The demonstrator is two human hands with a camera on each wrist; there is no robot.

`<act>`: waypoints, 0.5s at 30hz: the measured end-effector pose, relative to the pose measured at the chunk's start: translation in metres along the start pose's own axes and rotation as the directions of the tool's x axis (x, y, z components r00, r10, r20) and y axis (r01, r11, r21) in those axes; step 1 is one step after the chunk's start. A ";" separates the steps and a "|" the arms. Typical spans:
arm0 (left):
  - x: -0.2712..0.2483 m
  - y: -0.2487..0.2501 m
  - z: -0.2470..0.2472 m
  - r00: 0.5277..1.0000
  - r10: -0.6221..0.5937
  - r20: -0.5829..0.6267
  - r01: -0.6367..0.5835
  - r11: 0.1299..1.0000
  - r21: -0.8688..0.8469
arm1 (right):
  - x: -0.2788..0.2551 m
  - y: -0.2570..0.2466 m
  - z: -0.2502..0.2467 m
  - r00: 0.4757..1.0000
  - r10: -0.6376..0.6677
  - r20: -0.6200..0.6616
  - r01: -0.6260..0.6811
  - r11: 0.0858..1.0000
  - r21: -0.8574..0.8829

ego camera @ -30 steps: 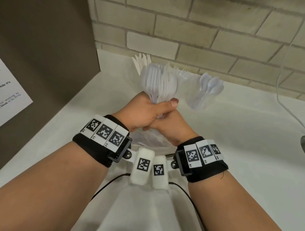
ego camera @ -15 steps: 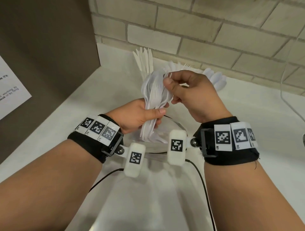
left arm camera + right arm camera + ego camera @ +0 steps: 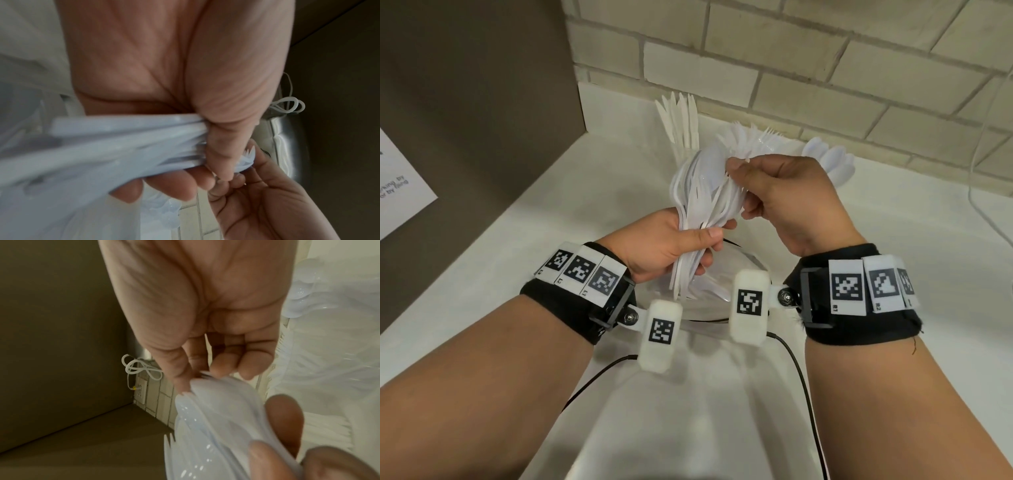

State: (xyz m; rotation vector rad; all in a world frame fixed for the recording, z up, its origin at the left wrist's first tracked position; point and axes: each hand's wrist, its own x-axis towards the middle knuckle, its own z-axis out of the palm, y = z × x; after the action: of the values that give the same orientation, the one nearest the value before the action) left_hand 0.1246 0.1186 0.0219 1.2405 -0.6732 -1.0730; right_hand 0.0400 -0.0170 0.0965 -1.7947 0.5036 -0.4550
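My left hand (image 3: 671,240) grips a thick bundle of white plastic cutlery (image 3: 702,195) by the handles, heads pointing up and away. The left wrist view shows the handles (image 3: 123,134) clamped between my thumb and fingers. My right hand (image 3: 774,192) is at the bundle's top, thumb and fingers pinching the head of one piece; the right wrist view shows the spoon bowls (image 3: 216,402) at my fingertips. Below the hands sits a clear bowl (image 3: 736,260), largely hidden by the wrist cameras.
Cups at the back of the white counter (image 3: 534,222) hold knives (image 3: 681,116), forks (image 3: 763,137) and spoons (image 3: 832,161), against a brick wall (image 3: 791,68). A brown panel (image 3: 465,102) closes the left side. A white cable (image 3: 976,171) hangs at the right.
My right hand left its clasp at the bundle's base, rose, and now pinches a piece at the top. My left hand kept its grip and shifted slightly left.
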 end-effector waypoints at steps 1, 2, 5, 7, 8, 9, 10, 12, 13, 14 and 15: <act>0.000 0.000 0.000 1.000 0.002 -0.007 -0.002 1.000 0.018 | 0.001 0.000 0.000 1.000 -0.003 -0.026 0.002 1.000 -0.013; 0.001 -0.001 0.000 1.000 0.003 -0.015 -0.003 0.999 0.037 | 0.002 -0.001 -0.001 0.998 -0.015 -0.061 0.013 1.000 -0.025; 0.001 -0.003 -0.001 0.999 -0.001 -0.033 0.004 0.996 0.087 | 0.005 -0.003 -0.003 0.987 -0.083 -0.135 0.077 0.996 -0.046; 0.002 -0.004 0.000 0.998 0.005 -0.059 0.000 0.995 0.101 | 0.005 -0.002 -0.002 0.988 -0.095 -0.125 0.086 0.993 -0.077; 0.003 -0.004 0.001 0.997 0.018 -0.081 -0.009 0.993 0.114 | 0.005 -0.002 -0.001 0.989 -0.084 -0.122 0.071 0.991 -0.109; 0.005 -0.003 0.001 0.994 0.036 -0.106 -0.021 0.991 0.135 | 0.005 -0.001 0.000 0.989 -0.073 -0.128 0.054 0.988 -0.144; 0.006 -0.002 0.002 0.990 0.057 -0.131 -0.036 0.986 0.162 | 0.006 0.000 0.001 0.988 -0.070 -0.139 0.045 0.983 -0.176; 0.008 -0.001 0.003 0.980 0.096 -0.174 -0.056 0.974 0.220 | 0.007 0.002 0.003 0.985 -0.080 -0.153 0.043 0.972 -0.230; 0.008 -0.002 0.003 0.976 0.108 -0.190 -0.059 0.967 0.247 | 0.008 0.002 0.004 0.984 -0.081 -0.157 0.042 0.970 -0.241; 0.009 -0.002 0.004 0.973 0.116 -0.201 -0.059 0.961 0.269 | 0.009 0.003 0.005 0.983 -0.078 -0.165 0.038 0.971 -0.235; 0.009 -0.002 0.005 0.971 0.118 -0.208 -0.056 0.957 0.284 | 0.010 0.003 0.006 0.980 -0.076 -0.183 0.036 0.976 -0.214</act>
State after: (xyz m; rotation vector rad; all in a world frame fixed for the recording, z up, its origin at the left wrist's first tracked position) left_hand 0.1232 0.1086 0.0197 1.5319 -0.7139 -0.7680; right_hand 0.0515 -0.0186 0.0925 -1.9822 0.6553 -0.6367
